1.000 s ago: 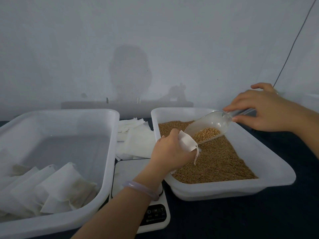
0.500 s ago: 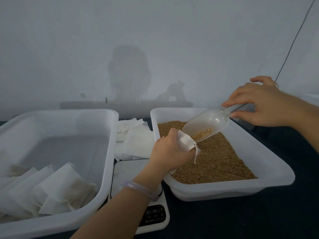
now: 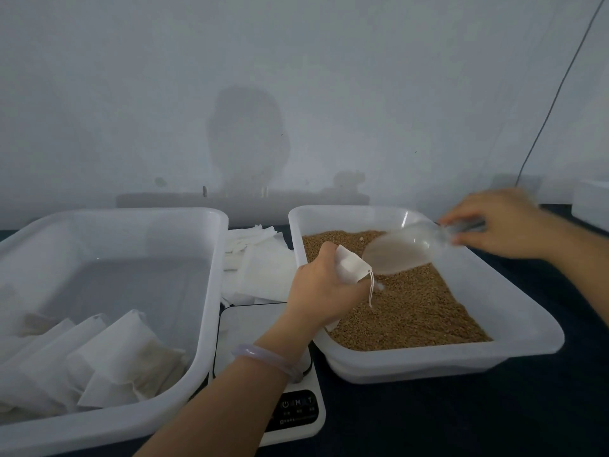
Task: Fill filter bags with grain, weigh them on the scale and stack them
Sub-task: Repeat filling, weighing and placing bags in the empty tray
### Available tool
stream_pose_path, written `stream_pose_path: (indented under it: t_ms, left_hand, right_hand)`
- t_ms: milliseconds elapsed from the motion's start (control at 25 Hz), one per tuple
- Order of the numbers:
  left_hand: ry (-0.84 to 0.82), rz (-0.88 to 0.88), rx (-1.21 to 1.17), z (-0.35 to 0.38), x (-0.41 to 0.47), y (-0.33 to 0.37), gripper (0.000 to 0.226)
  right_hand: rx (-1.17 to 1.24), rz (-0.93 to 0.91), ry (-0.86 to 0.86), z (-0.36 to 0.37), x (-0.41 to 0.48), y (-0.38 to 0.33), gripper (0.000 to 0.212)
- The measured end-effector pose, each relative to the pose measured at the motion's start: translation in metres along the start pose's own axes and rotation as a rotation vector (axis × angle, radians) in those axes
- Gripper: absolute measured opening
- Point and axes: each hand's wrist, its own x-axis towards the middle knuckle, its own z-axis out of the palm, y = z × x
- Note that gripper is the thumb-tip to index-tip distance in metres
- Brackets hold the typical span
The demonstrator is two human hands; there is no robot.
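My left hand (image 3: 321, 288) grips a white filter bag (image 3: 350, 265) by its neck over the left edge of the grain tub (image 3: 514, 344); the bag's drawstring hangs down over the brown grain (image 3: 415, 308). My right hand (image 3: 504, 222) holds the handle of a clear plastic scoop (image 3: 403, 249), which is blurred, tipped mouth-down just right of the bag and looks empty. The white scale (image 3: 296, 410) sits between the two tubs, partly under my left forearm.
A big white tub (image 3: 211, 258) at the left holds several filled bags (image 3: 112, 361) in its near corner. Flat empty bags (image 3: 260, 258) lie behind the scale. A white box (image 3: 591, 202) stands at the far right, with a cable running up the wall.
The scoop tipped its grain toward the bag's mouth and now looks empty. My right hand has swung it down and to the right, away from the bag. My left hand stayed in place.
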Motion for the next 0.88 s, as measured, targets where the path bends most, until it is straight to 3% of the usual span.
stream_pose_path:
  t_ms: [120,240,480,680,880]
  left_hand:
    - [0.007,0.014,-0.002,0.001,0.001,-0.001,0.043]
    - [0.014,0.007,0.0,0.001,0.001,-0.001,0.045]
    - [0.012,-0.004,-0.033,0.0,0.001,-0.002,0.042]
    - [0.017,0.005,-0.036,0.0,-0.001,-0.002,0.041]
    - [0.008,0.018,-0.032,0.0,0.0,-0.002,0.042]
  right_hand:
    - [0.079,0.044,-0.177,0.047,-0.012,-0.01,0.033]
    - [0.136,0.002,-0.236,0.081,-0.019,-0.023,0.031]
    - [0.266,-0.047,-0.381,0.088,-0.028,-0.022,0.03]
    - [0.303,0.058,-0.325,0.061,-0.034,-0.002,0.026]
    - [0.298,0.138,-0.163,0.04,-0.033,0.01,0.025]
